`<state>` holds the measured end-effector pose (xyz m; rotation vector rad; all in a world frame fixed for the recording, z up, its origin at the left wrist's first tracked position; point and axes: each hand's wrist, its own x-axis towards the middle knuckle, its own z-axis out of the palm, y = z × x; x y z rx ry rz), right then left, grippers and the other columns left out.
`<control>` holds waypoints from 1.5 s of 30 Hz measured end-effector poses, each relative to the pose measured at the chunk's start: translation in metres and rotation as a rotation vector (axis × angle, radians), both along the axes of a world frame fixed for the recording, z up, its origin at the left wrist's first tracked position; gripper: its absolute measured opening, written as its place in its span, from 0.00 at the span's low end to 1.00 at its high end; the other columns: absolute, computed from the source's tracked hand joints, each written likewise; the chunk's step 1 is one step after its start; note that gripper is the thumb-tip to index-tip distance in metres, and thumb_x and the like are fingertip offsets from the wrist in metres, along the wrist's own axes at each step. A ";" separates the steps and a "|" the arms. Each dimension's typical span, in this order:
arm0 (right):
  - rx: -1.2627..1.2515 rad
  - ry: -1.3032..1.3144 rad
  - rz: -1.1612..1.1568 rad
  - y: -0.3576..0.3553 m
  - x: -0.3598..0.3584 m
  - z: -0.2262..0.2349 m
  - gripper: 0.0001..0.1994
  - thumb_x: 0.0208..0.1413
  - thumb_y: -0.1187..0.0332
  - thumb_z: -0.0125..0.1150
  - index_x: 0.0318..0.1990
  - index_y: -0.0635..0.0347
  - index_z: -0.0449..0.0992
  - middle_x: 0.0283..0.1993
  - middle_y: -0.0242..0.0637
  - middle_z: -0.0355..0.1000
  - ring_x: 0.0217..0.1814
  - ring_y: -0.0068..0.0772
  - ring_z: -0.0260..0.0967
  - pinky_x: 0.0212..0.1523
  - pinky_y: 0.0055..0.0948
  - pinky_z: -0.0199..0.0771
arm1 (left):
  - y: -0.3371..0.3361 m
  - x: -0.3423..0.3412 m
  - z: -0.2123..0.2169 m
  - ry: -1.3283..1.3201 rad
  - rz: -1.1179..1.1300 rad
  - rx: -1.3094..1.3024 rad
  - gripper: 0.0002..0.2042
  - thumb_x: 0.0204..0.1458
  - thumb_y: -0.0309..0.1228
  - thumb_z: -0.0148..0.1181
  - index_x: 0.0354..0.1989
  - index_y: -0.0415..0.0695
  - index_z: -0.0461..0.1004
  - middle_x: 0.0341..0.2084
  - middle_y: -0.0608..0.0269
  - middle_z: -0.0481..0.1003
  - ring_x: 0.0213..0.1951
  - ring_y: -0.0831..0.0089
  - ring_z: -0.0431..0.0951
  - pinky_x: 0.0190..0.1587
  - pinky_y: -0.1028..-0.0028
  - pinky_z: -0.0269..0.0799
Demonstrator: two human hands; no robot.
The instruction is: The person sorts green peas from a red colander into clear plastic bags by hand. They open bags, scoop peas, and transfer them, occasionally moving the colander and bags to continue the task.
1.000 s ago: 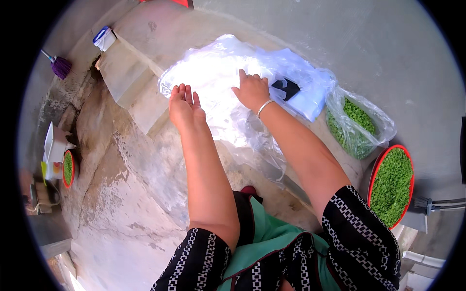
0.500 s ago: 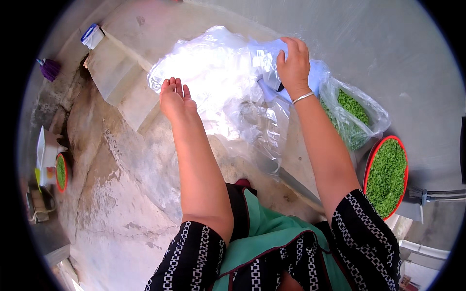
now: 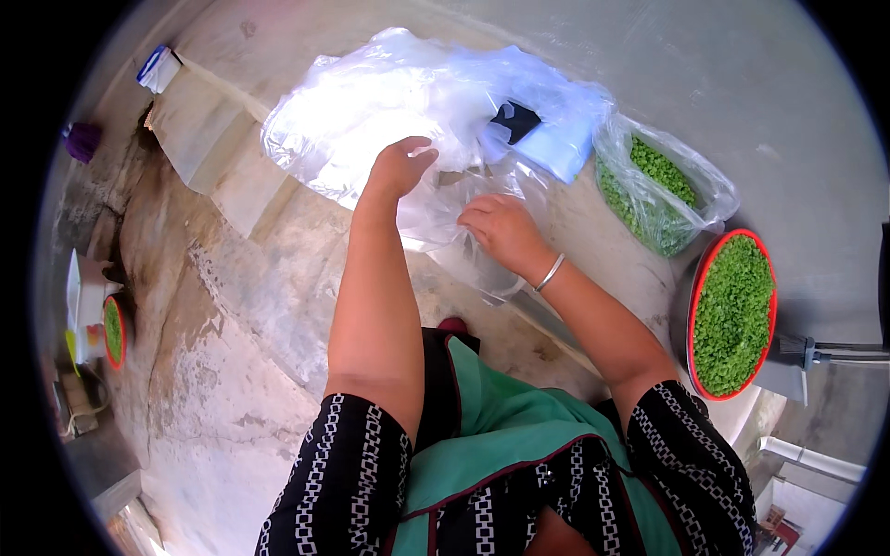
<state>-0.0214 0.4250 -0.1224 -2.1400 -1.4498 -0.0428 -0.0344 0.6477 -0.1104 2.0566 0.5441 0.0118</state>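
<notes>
Before me spreads a heap of clear plastic bags (image 3: 343, 116), glaring white in the light. My left hand (image 3: 400, 170) is at the heap's near side, fingers curved and thumb apart, with no bag visibly gripped. Lower and to the right, my right hand (image 3: 505, 232), a bangle at its wrist, has its fingers closed on a loose clear plastic bag (image 3: 473, 269) that hangs toward me. Beyond that hand lie a light blue plastic packet (image 3: 561, 146) and a small black item (image 3: 515, 120), partly under film.
On the right stand an open clear bag of chopped greens (image 3: 660, 176) and a red-rimmed basin of chopped greens (image 3: 735, 315). A concrete step (image 3: 209, 130) and a white tub with a blue lid (image 3: 158, 69) are at far left. Another small red-rimmed bowl (image 3: 115, 332) sits left.
My right hand has come down and left from the blue packet to the loose clear bag. My left hand has shifted right and turned from palm-up. The black item is now uncovered.
</notes>
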 end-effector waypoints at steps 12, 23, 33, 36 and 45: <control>0.292 0.107 -0.418 -0.155 -0.044 0.132 0.07 0.44 0.77 0.60 0.33 0.60 0.75 0.32 0.38 0.72 0.36 0.38 0.70 0.36 0.30 0.71 | -0.054 0.031 0.072 -0.287 0.079 0.208 0.24 0.49 0.44 0.58 0.52 0.44 0.69 0.47 0.53 0.71 0.49 0.62 0.72 0.51 0.66 0.66; 0.191 -0.471 -0.518 -0.293 -0.102 0.158 0.13 0.40 0.75 0.64 0.37 0.58 0.74 0.37 0.39 0.70 0.39 0.41 0.69 0.38 0.34 0.71 | -0.239 -0.038 0.186 -0.231 -0.779 -0.272 0.11 0.48 0.30 0.62 0.38 0.40 0.73 0.29 0.70 0.73 0.35 0.82 0.69 0.40 0.79 0.67; 0.056 0.616 -0.357 -0.379 -0.177 0.182 0.27 0.48 0.63 0.63 0.55 0.59 0.63 0.52 0.41 0.67 0.51 0.37 0.68 0.44 0.34 0.70 | -0.285 -0.084 0.213 -0.489 -0.950 -0.309 0.09 0.49 0.16 0.54 0.40 0.37 0.72 0.33 0.61 0.76 0.37 0.76 0.74 0.41 0.79 0.68; 0.380 0.605 -0.478 -0.389 -0.160 0.160 0.24 0.52 0.62 0.61 0.54 0.64 0.65 0.51 0.40 0.68 0.48 0.31 0.69 0.43 0.31 0.70 | -0.282 -0.077 0.207 -0.573 -1.038 -0.378 0.10 0.49 0.15 0.54 0.41 0.36 0.71 0.33 0.60 0.76 0.37 0.76 0.75 0.41 0.78 0.68; 0.558 1.234 -0.348 -0.369 -0.145 0.138 0.12 0.50 0.64 0.64 0.35 0.64 0.76 0.29 0.29 0.72 0.29 0.16 0.65 0.31 0.19 0.67 | -0.300 -0.063 0.195 -0.505 -0.694 -0.219 0.10 0.48 0.20 0.59 0.41 0.38 0.72 0.31 0.63 0.75 0.34 0.79 0.72 0.39 0.80 0.67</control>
